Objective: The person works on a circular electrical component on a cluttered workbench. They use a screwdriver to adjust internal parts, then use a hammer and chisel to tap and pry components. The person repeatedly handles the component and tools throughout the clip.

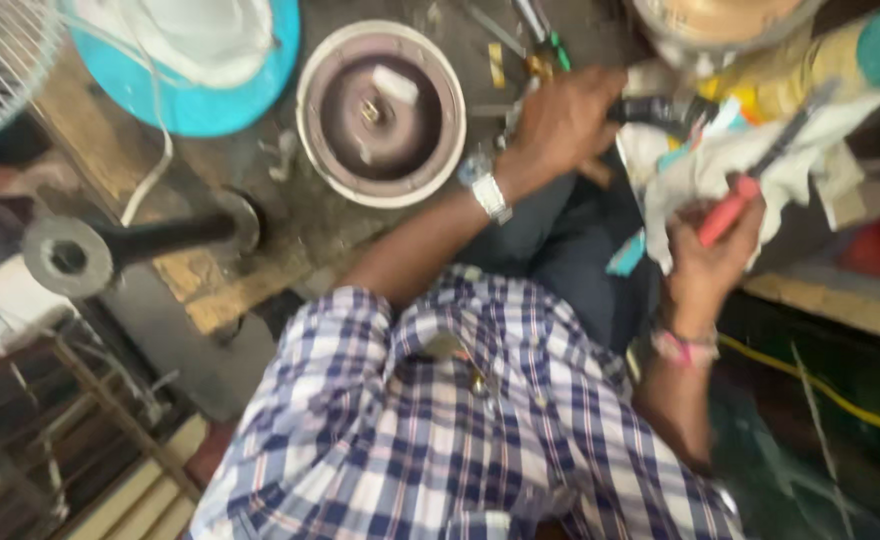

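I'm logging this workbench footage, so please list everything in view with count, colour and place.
Round housing: one, white rim, brown inside, bench top centre.
Blue disc: one, top left, white cover on it.
Fan grille: one, white, far left.
Black pipe with flange: one, left of bench.
White cloth: one, right.
Red-handled tool: one, in right hand.
Checked shirt: one, blue-white, bottom centre.
Wristwatch: one, silver, left wrist.
Left hand: on blurred dark item.
Right hand: grip on tool.

A repair workshop, by the look of it: a stained, cluttered table [290, 225] carries a round motor housing [381, 113], scattered hand tools [520, 30] (blurred), a wire fan grille [0, 55] and a heavy black metal stand [110, 248].
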